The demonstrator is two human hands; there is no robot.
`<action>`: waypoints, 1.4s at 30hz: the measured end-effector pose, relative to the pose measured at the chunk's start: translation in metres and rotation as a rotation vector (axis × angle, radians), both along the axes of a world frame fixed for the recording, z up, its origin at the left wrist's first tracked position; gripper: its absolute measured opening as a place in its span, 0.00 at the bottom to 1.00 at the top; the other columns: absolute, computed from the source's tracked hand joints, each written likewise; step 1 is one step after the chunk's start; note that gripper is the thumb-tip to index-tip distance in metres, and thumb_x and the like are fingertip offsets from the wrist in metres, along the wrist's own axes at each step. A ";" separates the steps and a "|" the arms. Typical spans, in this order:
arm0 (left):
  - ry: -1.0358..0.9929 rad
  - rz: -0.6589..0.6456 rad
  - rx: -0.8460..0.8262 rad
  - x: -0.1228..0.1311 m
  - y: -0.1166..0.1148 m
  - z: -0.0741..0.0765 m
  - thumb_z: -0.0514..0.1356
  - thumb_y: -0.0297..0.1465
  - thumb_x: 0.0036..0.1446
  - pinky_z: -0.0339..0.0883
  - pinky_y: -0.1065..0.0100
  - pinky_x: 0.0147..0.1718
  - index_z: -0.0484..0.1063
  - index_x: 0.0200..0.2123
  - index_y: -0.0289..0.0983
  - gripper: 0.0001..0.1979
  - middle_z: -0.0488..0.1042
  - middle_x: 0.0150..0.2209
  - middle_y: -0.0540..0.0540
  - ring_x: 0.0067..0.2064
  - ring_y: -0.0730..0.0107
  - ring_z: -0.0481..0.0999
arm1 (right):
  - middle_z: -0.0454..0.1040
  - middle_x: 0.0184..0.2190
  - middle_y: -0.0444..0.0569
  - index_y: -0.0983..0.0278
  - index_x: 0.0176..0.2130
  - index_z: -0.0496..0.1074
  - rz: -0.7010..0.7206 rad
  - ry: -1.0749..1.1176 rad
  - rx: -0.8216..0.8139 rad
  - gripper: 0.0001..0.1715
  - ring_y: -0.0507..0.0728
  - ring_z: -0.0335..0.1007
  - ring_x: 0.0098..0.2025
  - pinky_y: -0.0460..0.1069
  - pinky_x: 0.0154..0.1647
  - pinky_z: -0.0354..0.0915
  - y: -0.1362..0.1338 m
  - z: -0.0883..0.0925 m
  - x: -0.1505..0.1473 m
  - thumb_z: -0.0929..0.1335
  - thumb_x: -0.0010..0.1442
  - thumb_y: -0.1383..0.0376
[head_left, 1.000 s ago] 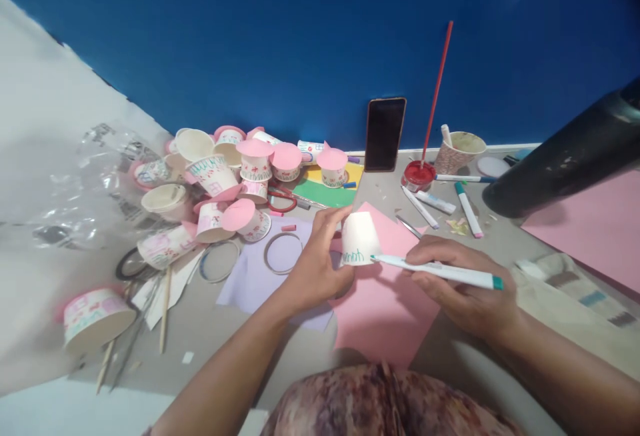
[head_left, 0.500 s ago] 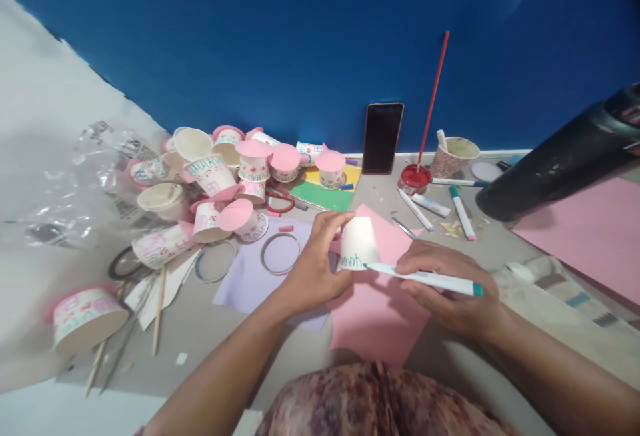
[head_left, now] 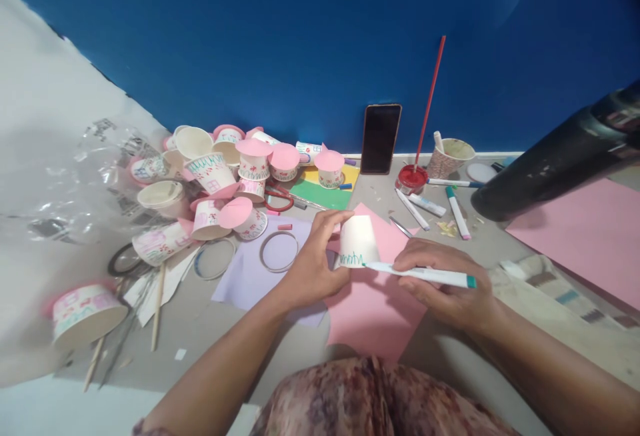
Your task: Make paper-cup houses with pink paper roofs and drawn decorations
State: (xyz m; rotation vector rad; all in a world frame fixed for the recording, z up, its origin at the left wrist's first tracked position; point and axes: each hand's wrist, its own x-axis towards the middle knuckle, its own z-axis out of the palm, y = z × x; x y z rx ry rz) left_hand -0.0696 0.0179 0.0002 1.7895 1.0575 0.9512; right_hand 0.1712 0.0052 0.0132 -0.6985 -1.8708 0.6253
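Observation:
My left hand (head_left: pixel 314 259) is closed round a small white paper cup (head_left: pixel 358 239), held upside down over a pink paper sheet (head_left: pixel 375 303). A green zigzag line runs along the cup's lower rim. My right hand (head_left: pixel 440 283) grips a white marker with a teal end (head_left: pixel 425 275), and its tip touches the cup's rim at the right side. Both hands rest low over the table, close together.
A heap of decorated cups with pink lids (head_left: pixel 225 176) lies at the left, with clear plastic wrap (head_left: pixel 75 183) beside it. A phone (head_left: pixel 380 138) leans on the blue wall. Markers (head_left: pixel 453 203), a red paint pot with a brush (head_left: pixel 413 176), a patterned cup (head_left: pixel 450 156), rings (head_left: pixel 279 251) and a dark cylinder (head_left: pixel 555 159) lie around.
The green zigzag on the cup's rim has grown longer as the marker tip worked along it. Both hands stayed nearly in place; the view shifted slightly.

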 end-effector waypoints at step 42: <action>-0.595 -0.053 -0.428 0.009 0.005 -0.003 0.74 0.24 0.48 0.70 0.66 0.51 0.69 0.61 0.46 0.37 0.68 0.66 0.42 0.68 0.51 0.69 | 0.80 0.28 0.48 0.61 0.45 0.78 0.031 0.068 0.041 0.09 0.57 0.76 0.29 0.53 0.34 0.72 0.002 0.007 0.012 0.72 0.63 0.71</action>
